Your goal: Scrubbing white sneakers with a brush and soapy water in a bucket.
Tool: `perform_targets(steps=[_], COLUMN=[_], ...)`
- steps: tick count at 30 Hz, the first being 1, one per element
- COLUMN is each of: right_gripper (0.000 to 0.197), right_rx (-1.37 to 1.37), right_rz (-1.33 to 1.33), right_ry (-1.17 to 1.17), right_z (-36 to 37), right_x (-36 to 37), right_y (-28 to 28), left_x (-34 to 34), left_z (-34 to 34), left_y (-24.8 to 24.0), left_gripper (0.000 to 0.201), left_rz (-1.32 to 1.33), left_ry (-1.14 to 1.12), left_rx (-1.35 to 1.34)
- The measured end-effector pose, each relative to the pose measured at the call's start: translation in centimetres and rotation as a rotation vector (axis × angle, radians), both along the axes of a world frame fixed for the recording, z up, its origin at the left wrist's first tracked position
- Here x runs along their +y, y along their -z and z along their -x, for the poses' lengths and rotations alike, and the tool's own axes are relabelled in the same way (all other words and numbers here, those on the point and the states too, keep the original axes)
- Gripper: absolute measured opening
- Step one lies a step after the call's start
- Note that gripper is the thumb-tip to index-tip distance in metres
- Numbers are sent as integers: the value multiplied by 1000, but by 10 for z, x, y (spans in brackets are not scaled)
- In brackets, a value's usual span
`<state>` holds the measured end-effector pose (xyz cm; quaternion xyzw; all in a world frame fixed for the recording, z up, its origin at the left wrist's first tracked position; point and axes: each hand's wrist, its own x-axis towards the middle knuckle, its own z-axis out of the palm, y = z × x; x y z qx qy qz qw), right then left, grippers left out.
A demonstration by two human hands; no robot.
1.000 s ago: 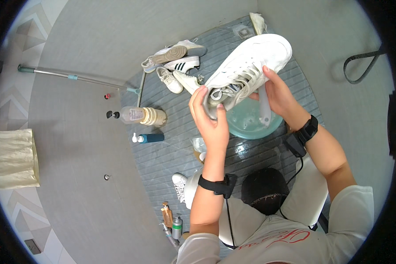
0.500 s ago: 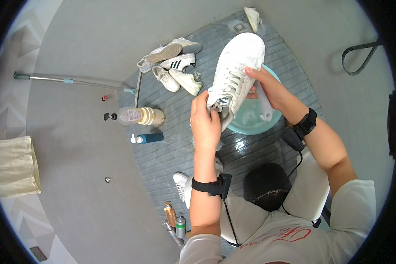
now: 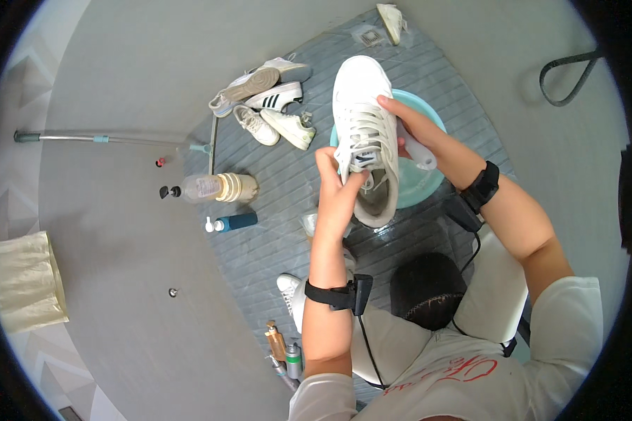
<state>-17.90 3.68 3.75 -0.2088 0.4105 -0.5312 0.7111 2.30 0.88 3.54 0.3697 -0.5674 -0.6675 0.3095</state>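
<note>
Holding a white laced sneaker [image 3: 361,81] over the teal basin [image 3: 428,111], the left hand [image 3: 336,188] has its fingers clasped beside the tongue [image 3: 364,159] — the right hand [image 3: 428,135] grasps the opposite side plus a pale handle [image 3: 420,154]. More sneakers [image 3: 288,128] lie on the grey floor [image 3: 288,189].

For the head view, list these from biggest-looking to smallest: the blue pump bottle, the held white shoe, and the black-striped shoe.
1. held white shoe, helped by being nearer the camera
2. black-striped shoe
3. blue pump bottle
</note>
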Motion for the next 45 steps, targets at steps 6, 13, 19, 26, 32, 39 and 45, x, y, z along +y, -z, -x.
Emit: perform_targets(steps=[6,13,19,26,32,39,45], right_gripper=[53,64,62,58,58,56,84], right_rx=[280,1246,1276,1286,1301,1040,730], right_rz=[81,679,595,604,524,433,327], right_ry=[186,340,136,125,-94,91,172], right_z=[-9,-11,-37,-37,-37,-51,-29], right_x=[-3,6,24,32,33,21,7], right_y=[0,-10,-12,-22,-33,9,4], left_x=[10,2,1,0,-12,-6,-2], left_z=[22,13,6,12,4,6,13], left_y=[7,22,22,36,35,32,13], left_gripper=[67,56,48,43,40,43,44], left_rz=[-241,-295,-548,-642,-441,-380,-660], left_ry=[-233,-359,-388,-322,-489,-528,-317], left_rx=[266,461,462,526,438,432,560])
